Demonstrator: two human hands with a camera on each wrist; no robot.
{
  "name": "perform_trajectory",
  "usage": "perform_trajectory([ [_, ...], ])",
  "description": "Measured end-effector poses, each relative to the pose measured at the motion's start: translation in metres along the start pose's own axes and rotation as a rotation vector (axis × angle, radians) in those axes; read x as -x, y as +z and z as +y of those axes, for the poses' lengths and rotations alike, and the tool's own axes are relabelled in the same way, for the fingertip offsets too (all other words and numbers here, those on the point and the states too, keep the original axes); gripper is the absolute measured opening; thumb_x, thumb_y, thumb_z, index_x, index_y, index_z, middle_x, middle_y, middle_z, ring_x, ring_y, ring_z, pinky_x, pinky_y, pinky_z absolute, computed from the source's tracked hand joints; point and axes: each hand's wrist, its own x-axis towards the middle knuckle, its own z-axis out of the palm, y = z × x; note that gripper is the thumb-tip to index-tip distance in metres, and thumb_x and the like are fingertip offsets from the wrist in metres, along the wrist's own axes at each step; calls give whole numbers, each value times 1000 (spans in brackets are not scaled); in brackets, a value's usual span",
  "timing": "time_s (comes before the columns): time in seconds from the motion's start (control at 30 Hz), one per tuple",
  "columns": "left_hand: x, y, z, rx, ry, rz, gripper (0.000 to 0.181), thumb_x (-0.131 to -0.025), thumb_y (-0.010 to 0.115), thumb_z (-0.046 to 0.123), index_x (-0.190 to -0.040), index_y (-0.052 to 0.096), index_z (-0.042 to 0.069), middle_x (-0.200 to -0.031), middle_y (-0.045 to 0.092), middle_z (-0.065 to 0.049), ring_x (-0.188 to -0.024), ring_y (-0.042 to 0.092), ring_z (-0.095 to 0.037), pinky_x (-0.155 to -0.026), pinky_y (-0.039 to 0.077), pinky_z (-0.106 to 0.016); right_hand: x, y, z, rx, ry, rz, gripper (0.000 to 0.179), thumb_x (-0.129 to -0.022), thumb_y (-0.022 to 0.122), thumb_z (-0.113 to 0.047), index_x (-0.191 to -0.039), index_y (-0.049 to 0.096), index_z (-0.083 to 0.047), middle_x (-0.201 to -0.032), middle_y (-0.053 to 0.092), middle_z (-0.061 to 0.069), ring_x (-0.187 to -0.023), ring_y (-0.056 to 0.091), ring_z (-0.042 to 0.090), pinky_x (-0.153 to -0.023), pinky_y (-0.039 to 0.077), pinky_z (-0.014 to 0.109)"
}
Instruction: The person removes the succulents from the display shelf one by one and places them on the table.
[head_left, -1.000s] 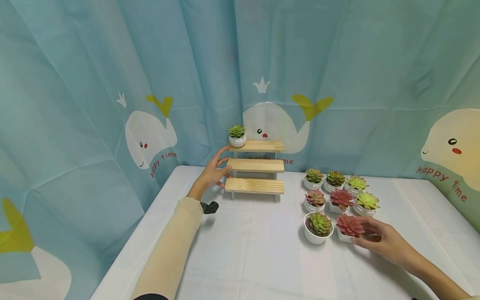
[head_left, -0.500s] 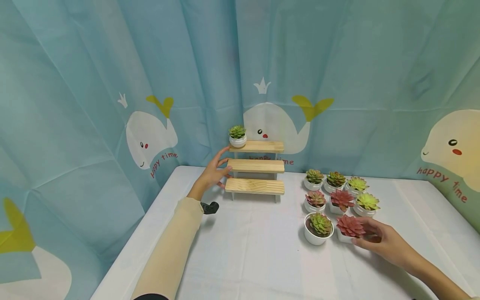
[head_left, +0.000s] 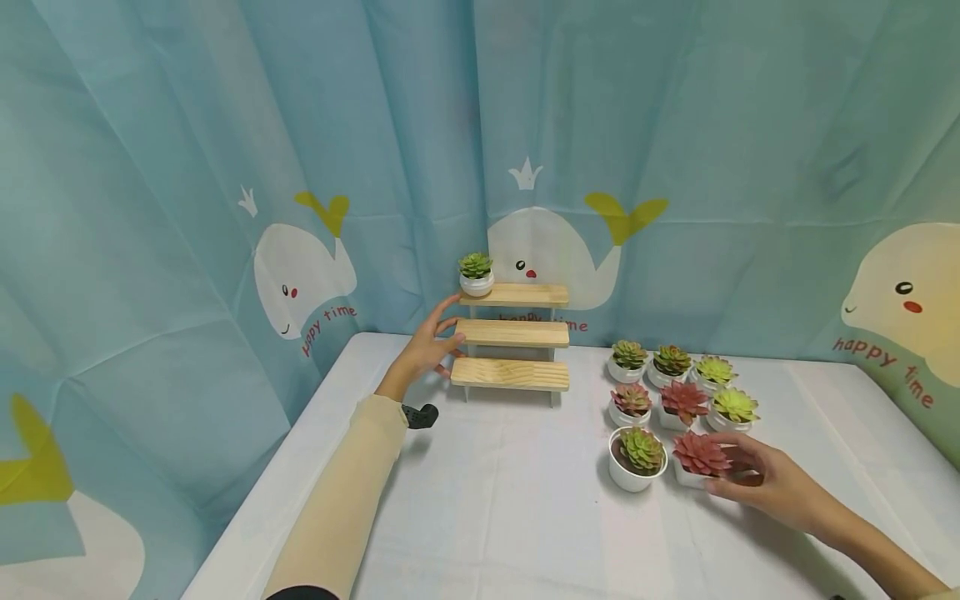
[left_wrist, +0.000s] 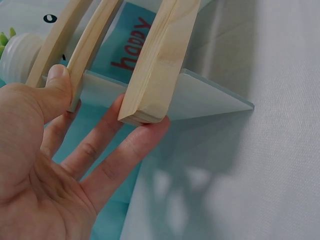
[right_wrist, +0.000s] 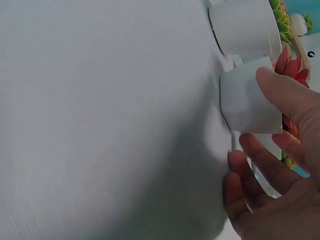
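A three-tier wooden display stand (head_left: pixel 512 333) with clear side supports stands at the back. My left hand (head_left: pixel 429 346) is at its left side; in the left wrist view the thumb (left_wrist: pixel 58 82) rests at the middle plank's end, and fairly straight, spread fingers (left_wrist: pixel 127 156) touch the lowest plank (left_wrist: pixel 159 65). On the top tier's left end sits a green succulent (head_left: pixel 476 275) in a round white pot. My right hand (head_left: pixel 776 483) grips a red succulent (head_left: pixel 701 454) by its white angular pot (right_wrist: pixel 250 97), thumb on one side and fingertips at the other. The pot sits on the table.
Left of the gripped pot stands a green succulent (head_left: pixel 636 458) in a larger white pot. Behind are several more, including another red one (head_left: pixel 683 403) and a yellow-green one (head_left: pixel 733 408). A blue whale-print curtain (head_left: pixel 420 125) hangs behind the white-covered table (head_left: pixel 525 500).
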Motion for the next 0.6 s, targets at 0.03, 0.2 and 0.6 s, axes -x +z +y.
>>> perform_trajectory([
  [0.03,0,0,0,0,1,-1,73,-106,61,19,-157,24,56,-167,27,-14,-103,70,-37,-61,57,-67,0,-2,0,-1,-16,-7,56,-89,82,-9,-137,55,3,-117,69,0,-96,66,-1,-77,59,22],
  [0.2,0,0,-1,0,4,-4,73,-106,61,19,-158,23,55,-167,27,-14,-102,71,-36,-62,56,-69,-1,-14,-1,-6,-64,-82,59,-91,80,-9,-141,50,2,-119,62,-19,-97,68,7,-74,60,25],
  [0.6,1,0,0,-9,-3,0,73,-106,60,19,-157,23,56,-167,26,-14,-107,69,-38,-63,57,-68,3,-45,-17,43,-63,-198,65,-96,73,-4,-151,41,-15,-128,63,-8,-98,66,3,-70,59,28],
])
